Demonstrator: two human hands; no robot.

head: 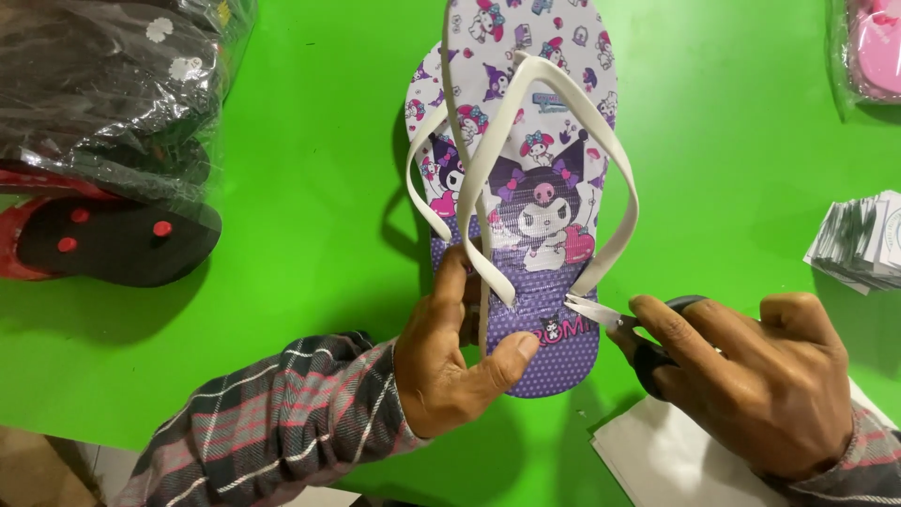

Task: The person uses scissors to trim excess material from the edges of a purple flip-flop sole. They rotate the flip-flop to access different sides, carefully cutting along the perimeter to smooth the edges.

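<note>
Nearest: white paper sheets [657,451] at the table edge, under the right hand [760,376]. That hand is closed around black-handled scissors [648,343], blade tips at the heel end of the purple cartoon-print flip-flops [526,216], right where a white strap [563,160] meets the sole; looks like a small tag or strap nub is being trimmed, cut not visibly finished. Left hand [450,361] clamps the heel of the stacked pair, thumb on top, fingers wrapped round the edge, pinning them to the green table [310,188]. Straps look fitted on both. Further out: stack of small cards [863,244] right, bagged black and red sandals [103,141] left, pink bagged pair [868,47] far right corner.
</note>
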